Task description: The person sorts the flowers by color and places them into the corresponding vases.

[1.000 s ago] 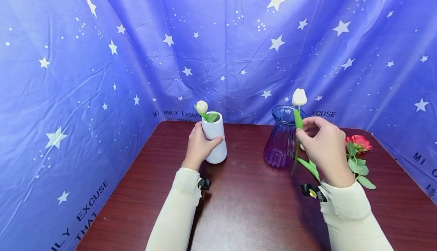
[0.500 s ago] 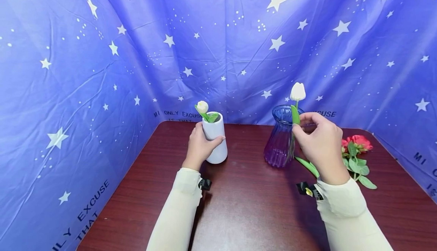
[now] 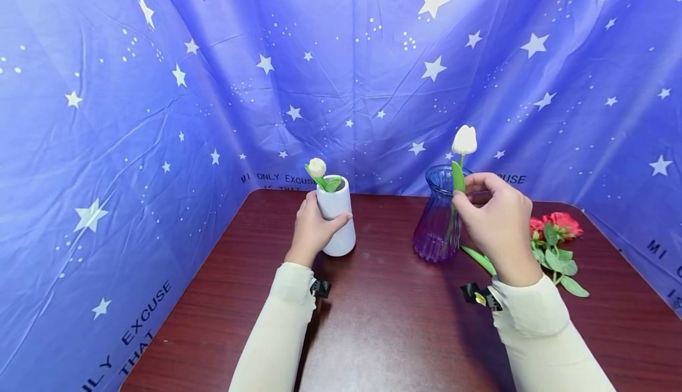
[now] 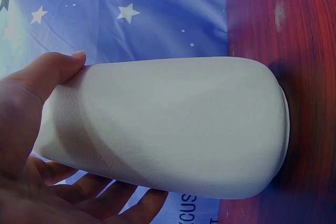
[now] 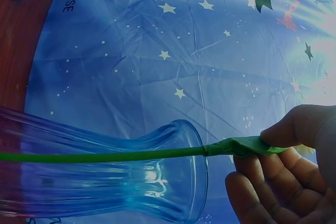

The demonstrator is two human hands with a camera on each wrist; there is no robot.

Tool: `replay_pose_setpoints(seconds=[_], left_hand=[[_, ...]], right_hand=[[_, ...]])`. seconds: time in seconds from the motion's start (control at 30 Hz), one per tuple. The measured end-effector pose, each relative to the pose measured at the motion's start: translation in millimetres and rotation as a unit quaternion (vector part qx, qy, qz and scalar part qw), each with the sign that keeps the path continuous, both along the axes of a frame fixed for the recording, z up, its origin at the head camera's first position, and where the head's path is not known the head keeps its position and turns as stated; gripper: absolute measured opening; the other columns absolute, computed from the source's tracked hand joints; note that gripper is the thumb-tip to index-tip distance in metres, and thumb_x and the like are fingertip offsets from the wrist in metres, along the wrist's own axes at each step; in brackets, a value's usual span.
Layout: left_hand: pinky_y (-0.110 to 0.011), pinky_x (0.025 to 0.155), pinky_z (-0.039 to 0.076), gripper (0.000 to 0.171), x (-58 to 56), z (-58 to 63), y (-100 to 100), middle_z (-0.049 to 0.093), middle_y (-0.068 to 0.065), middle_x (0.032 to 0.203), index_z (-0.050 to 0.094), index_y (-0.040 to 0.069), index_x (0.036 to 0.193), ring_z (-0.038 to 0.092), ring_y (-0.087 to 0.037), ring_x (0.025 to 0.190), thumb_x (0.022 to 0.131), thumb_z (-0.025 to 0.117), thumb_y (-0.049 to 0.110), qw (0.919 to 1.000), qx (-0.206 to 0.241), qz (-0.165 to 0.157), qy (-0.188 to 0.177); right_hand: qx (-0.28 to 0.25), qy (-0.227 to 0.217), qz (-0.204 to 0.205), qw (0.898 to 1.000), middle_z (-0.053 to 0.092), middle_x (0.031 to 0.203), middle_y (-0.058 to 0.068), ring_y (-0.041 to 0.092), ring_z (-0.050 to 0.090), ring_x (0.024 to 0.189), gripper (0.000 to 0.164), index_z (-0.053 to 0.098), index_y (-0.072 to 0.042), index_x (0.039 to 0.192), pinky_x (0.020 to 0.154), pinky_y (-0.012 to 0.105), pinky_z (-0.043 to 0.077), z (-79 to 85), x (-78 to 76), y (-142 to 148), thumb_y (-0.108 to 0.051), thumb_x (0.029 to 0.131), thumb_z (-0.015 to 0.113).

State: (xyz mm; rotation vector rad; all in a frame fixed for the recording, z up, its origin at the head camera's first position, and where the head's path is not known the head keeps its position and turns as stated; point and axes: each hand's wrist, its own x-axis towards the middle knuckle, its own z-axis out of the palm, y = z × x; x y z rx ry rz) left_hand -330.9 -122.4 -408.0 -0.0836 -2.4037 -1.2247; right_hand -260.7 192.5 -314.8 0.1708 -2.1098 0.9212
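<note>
My left hand (image 3: 311, 229) grips the white vase (image 3: 337, 229) around its upper side, thumb and fingers on opposite sides of it. A white tulip (image 3: 317, 167) with green leaves leans at that vase's mouth. My right hand (image 3: 499, 220) pinches another white tulip (image 3: 465, 140) at its leaf, thumb against fingertips, holding the bloom upright. The lower stem (image 5: 121, 156) overlaps the ribbed blue-purple glass vase (image 3: 433, 232), crossing its rim and body in the right wrist view. The left wrist view shows the white vase (image 4: 173, 124) with its base at the table.
Red roses (image 3: 565, 225) with green leaves lie on the dark red table (image 3: 383, 333) right of my right hand. A long green leaf (image 3: 479, 260) lies near the glass vase's base. A blue star-patterned cloth (image 3: 319, 84) hangs along the table's back and sides.
My right hand has moved left and slightly up with the tulip, and the stem now overlaps the glass vase's body. My left hand stays on the white vase.
</note>
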Motion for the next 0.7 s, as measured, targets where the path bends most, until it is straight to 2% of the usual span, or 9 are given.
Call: replay_pose_setpoints(seconds=[0.17, 0.3, 0.7], left_hand=[[-0.050, 0.094, 0.057, 0.085, 0.1, 0.4, 0.2, 0.062, -0.013, 0.123, 0.049, 0.008, 0.142, 0.064, -0.031, 0.113, 0.077, 0.090, 0.043, 1.0000, 0.000, 0.001, -0.004], [-0.050, 0.095, 0.056, 0.085, 0.6, 0.4, 0.0, 0.062, -0.013, 0.123, 0.049, 0.008, 0.142, 0.064, -0.031, 0.113, 0.077, 0.090, 0.043, 1.0000, -0.001, 0.002, -0.003], [-0.050, 0.092, 0.057, 0.084, 1.2, 0.5, 0.1, 0.063, -0.013, 0.121, 0.050, 0.007, 0.140, 0.065, -0.031, 0.110, 0.076, 0.090, 0.043, 1.0000, 0.001, 0.001, 0.005]], right_hand=[[-0.006, 0.001, 0.004, 1.000, 0.077, 0.083, 0.007, -0.021, 0.053, 0.066, 0.013, 0.076, -0.009, 0.098, 0.064, 0.009, 0.041, 2.7, 1.6, -2.6, -0.013, 0.085, 0.075], [-0.020, 0.008, 0.010, 1.000, 0.077, 0.084, 0.007, -0.021, 0.055, 0.067, 0.013, 0.077, -0.010, 0.098, 0.065, 0.005, 0.041, 3.6, 1.7, -6.6, -0.013, 0.085, 0.077], [-0.060, 0.021, 0.019, 0.998, 0.077, 0.082, 0.009, -0.016, 0.058, 0.064, 0.015, 0.078, -0.011, 0.098, 0.063, 0.004, 0.044, 5.2, 2.2, -18.3, -0.014, 0.084, 0.079]])
